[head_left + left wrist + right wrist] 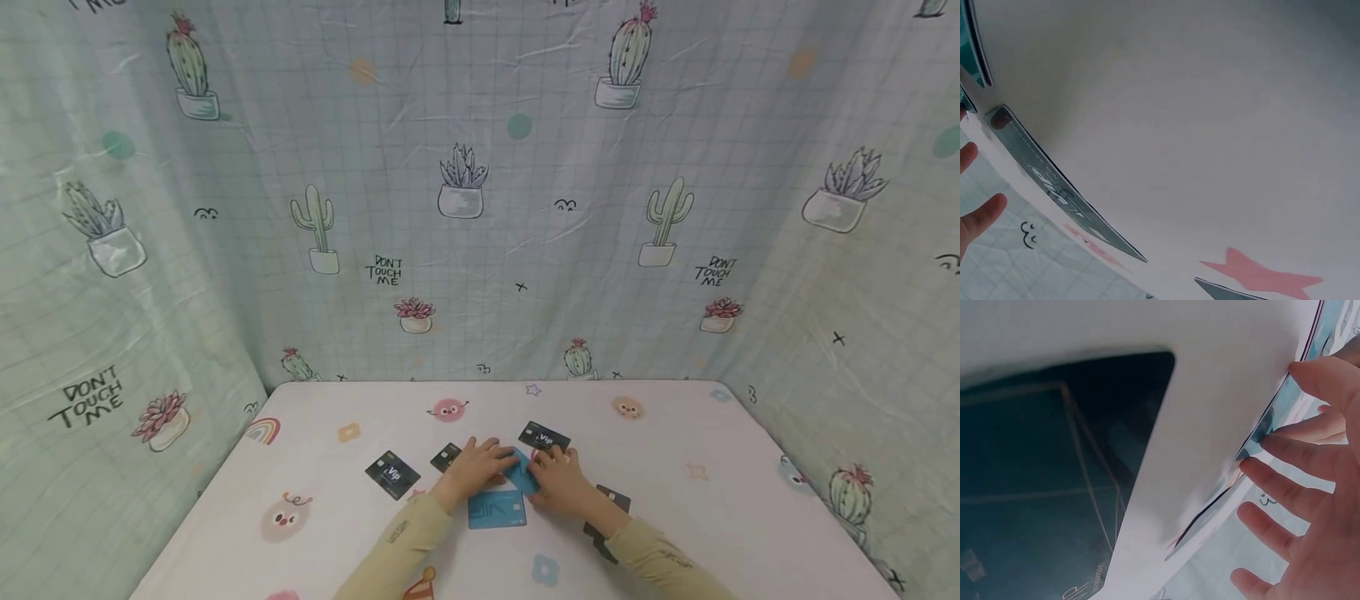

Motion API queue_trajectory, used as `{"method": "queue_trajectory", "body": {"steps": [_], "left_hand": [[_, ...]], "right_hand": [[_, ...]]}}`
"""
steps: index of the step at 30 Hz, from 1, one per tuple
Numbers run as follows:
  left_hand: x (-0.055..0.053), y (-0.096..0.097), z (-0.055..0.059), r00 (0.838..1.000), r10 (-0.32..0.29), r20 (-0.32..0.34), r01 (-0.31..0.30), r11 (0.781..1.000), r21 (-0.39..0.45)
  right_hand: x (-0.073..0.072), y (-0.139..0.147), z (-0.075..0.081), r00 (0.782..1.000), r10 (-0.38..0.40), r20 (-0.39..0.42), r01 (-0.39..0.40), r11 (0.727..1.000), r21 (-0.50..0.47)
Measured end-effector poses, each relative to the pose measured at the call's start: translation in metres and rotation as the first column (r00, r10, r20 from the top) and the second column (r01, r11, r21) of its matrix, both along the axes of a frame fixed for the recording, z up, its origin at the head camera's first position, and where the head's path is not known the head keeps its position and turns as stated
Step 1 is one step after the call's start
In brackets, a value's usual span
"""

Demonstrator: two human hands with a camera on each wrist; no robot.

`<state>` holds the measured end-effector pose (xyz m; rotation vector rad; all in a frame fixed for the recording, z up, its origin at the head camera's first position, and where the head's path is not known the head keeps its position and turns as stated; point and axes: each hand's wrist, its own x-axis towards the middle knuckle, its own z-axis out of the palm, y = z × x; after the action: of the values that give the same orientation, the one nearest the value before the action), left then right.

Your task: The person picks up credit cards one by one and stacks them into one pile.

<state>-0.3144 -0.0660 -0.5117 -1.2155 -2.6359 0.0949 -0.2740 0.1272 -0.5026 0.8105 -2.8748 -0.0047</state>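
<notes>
Between my hands a blue card (521, 472) lies slanted, with the upper corner of a second blue card (497, 510) close below it. My right hand (561, 485) pinches the slanted card near its lower right edge with thumb and index finger. In the right wrist view its other fingers (1269, 528) are spread. My left hand (474, 467) reaches from the other side, its straight fingertips right at the card's upper left edge. In the left wrist view two of its fingers (985, 212) stand apart, and its thumb is out of sight.
Black cards lie around the hands: one at the far left (393, 474), one partly behind the left hand (446, 457), one beyond the right fingers (544, 435). More dark cards (615, 497) lie under the right forearm. A patterned curtain (480, 275) encloses the table (315, 467).
</notes>
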Motion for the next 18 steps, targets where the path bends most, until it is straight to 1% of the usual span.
{"method": "queue_trajectory", "body": {"steps": [3,7,11,12,15,18], "left_hand": [[0.001,0.001,0.001,1.0,0.006,0.002,-0.006,1.0,-0.015],[0.0,0.0,-0.001,1.0,-0.002,-0.021,0.001,1.0,-0.016],[-0.002,-0.002,-0.005,0.996,-0.032,-0.083,0.033,0.999,0.007],[-0.005,-0.004,-0.01,0.992,-0.05,-0.116,0.051,0.999,0.014],[-0.006,-0.006,-0.012,0.984,-0.061,-0.17,0.063,0.998,0.007],[-0.006,-0.005,-0.013,0.973,-0.057,-0.223,0.056,0.998,-0.009]], "right_hand": [[0.0,0.0,0.0,1.0,-0.001,0.004,0.001,1.0,-0.004],[-0.001,0.0,0.0,1.0,-0.006,0.011,0.006,1.0,-0.004],[-0.003,0.001,-0.001,1.0,-0.015,0.024,0.016,1.0,-0.009],[-0.004,0.001,-0.001,0.999,-0.017,0.028,0.018,1.0,-0.011],[-0.006,0.003,-0.003,0.999,-0.023,0.033,0.023,1.0,-0.014],[-0.009,0.005,-0.004,0.999,-0.034,0.015,0.034,0.999,0.007]]}}
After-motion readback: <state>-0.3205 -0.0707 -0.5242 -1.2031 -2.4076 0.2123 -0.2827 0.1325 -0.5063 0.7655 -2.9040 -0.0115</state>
